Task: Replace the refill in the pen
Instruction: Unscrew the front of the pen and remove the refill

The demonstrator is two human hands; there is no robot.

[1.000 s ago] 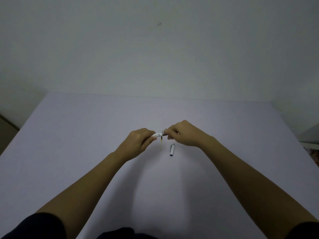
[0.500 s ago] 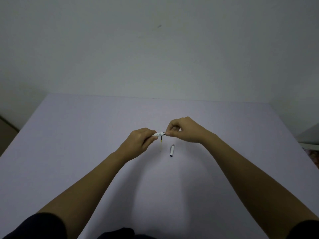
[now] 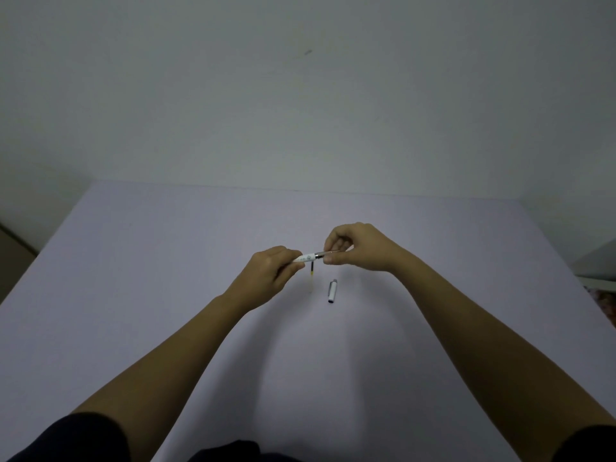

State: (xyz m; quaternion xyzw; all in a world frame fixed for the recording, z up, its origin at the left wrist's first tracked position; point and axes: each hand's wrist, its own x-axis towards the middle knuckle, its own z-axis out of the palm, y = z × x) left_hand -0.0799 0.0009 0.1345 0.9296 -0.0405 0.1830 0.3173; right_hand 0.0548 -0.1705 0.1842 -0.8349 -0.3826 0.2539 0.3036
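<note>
A white pen barrel [image 3: 306,258] is held level above the table, gripped at its left end by my left hand [image 3: 266,275]. My right hand [image 3: 356,246] pinches the pen's dark, metal-ringed front section [image 3: 325,253] at the barrel's right end. Below the hands a thin refill [image 3: 311,278] lies on the table, dark at the far end and pale toward me. A white pen cap [image 3: 331,290] with a dark end lies just right of the refill. The pen's tip is hidden in my right fingers.
The pale lilac table [image 3: 166,261] spreads wide on all sides, with its far edge against a plain grey wall [image 3: 300,95]. Something grey and a patterned item show at the right edge [image 3: 600,271].
My right hand has risen and turned, its fingers now curled over the pen's front section. The left hand, refill and cap stay where they were.
</note>
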